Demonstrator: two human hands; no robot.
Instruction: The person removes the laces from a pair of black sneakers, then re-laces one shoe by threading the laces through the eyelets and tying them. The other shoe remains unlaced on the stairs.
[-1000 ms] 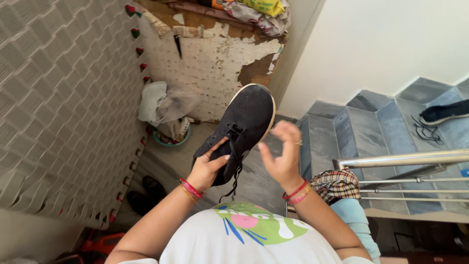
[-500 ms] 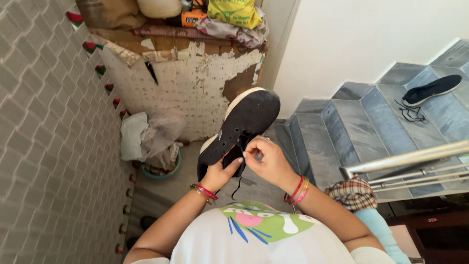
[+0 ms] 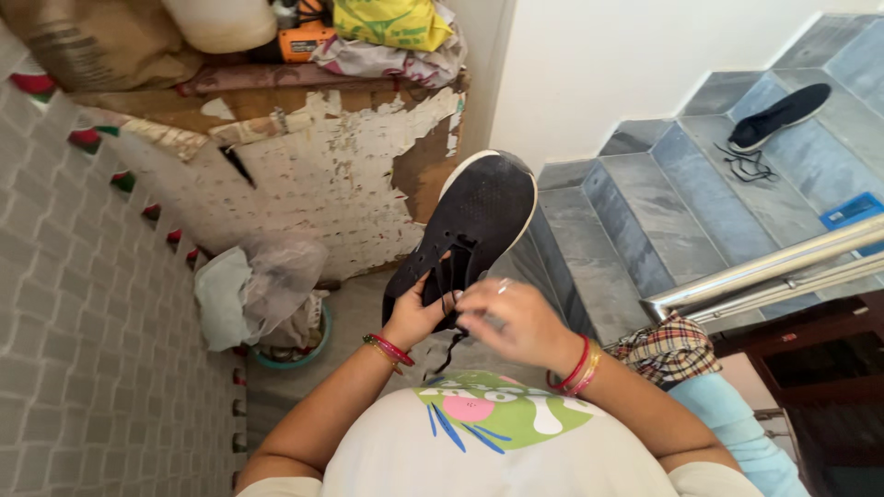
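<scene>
Black mesh sneaker (image 3: pixel 479 221), white-soled: left hand (image 3: pixel 419 308) clamped on its heel end, right hand (image 3: pixel 511 317) fingers pinched together on the black lace (image 3: pixel 448 345); best steadied while threading.

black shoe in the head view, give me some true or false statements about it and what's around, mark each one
1. The left hand holds the black shoe from below. True.
2. The right hand rests on the metal handrail. False: it is at the shoe's lacing area, next to the left hand.
3. A black lace hangs down from the shoe. True.
4. The second black shoe lies on the floor beside the plastic bag. False: it lies on an upper stair step, with a loose lace beside it.
5. Both wrists are bare. False: each wears red bangles.
</scene>
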